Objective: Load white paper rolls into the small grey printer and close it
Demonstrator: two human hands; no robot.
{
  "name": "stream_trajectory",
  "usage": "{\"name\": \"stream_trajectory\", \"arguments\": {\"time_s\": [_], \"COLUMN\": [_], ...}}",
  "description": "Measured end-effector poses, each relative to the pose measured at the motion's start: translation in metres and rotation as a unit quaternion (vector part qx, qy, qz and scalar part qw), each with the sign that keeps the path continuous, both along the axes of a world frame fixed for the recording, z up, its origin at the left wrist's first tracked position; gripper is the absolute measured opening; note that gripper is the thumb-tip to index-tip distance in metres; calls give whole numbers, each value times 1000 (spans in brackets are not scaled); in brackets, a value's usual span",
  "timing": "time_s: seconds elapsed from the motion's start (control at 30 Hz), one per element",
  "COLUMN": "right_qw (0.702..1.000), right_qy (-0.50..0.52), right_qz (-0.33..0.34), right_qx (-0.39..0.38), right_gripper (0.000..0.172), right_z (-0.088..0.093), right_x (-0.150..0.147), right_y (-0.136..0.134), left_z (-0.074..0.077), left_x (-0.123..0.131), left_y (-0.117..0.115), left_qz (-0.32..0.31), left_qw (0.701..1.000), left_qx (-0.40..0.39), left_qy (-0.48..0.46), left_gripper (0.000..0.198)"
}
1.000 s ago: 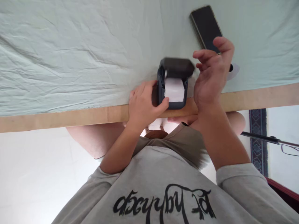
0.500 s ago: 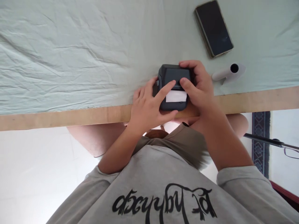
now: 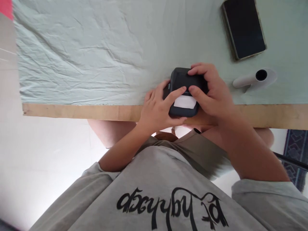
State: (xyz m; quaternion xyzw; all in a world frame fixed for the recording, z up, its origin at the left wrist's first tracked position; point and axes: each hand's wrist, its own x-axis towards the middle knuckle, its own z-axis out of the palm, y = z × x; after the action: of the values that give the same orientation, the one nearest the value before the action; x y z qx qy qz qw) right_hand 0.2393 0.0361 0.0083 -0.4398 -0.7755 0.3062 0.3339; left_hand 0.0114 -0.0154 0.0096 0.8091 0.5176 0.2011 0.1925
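Observation:
Both hands are on a small black portable label printer (image 3: 180, 80) at the table's front edge, a white strip of paper (image 3: 184, 102) lying across its near part. My left hand (image 3: 156, 109) grips its left side, index finger reaching onto the top and thumb along the near edge. From the right, my right hand (image 3: 214, 93) wraps the other side; its thumb presses the top close to the left index fingertip, and its fingers curl over the far right part. The hands cover much of the printer's sides.
A dark-screened phone (image 3: 245, 29) in a case lies at the far right. Nearer, a white tubular object (image 3: 250, 80) with a round dark opening rests on the pale green cloth (image 3: 84, 64). The bare wooden edge (image 3: 84, 112) runs along the front. A pink patch (image 3: 6, 8) shows top left.
My view has turned and shifted, so table, phone and printer appear farther right. The right hand's fingers reach slightly further over the printer's top. Both hands still hold it.

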Motion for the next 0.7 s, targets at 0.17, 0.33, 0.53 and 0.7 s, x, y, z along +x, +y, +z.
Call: {"name": "stream_trajectory", "arguments": {"time_s": [0.17,0.33,0.53,0.7], "right_qw": [1000,999,1000,1000], "right_qy": [11,49,24,-10], "right_qz": [5,-20,-10,7], "right_qx": [-7,-10,-15,9], "right_gripper": [34,31,32,38], "right_z": [6,0,5,11], "right_x": [-5,-10,-9,-7], "right_y": [-1,-5,-4,-5], "left_z": [-3,-8,-5,10], "left_x": [0,-2,-3,1], "left_y": [-1,-3,-2,0], "left_qz": [-2,0,1,12], "left_qw": [1000,999,998,997], "left_qx": [5,32,27,-19], "left_qy": [13,32,55,72], "left_gripper": [98,101,106,96]}}
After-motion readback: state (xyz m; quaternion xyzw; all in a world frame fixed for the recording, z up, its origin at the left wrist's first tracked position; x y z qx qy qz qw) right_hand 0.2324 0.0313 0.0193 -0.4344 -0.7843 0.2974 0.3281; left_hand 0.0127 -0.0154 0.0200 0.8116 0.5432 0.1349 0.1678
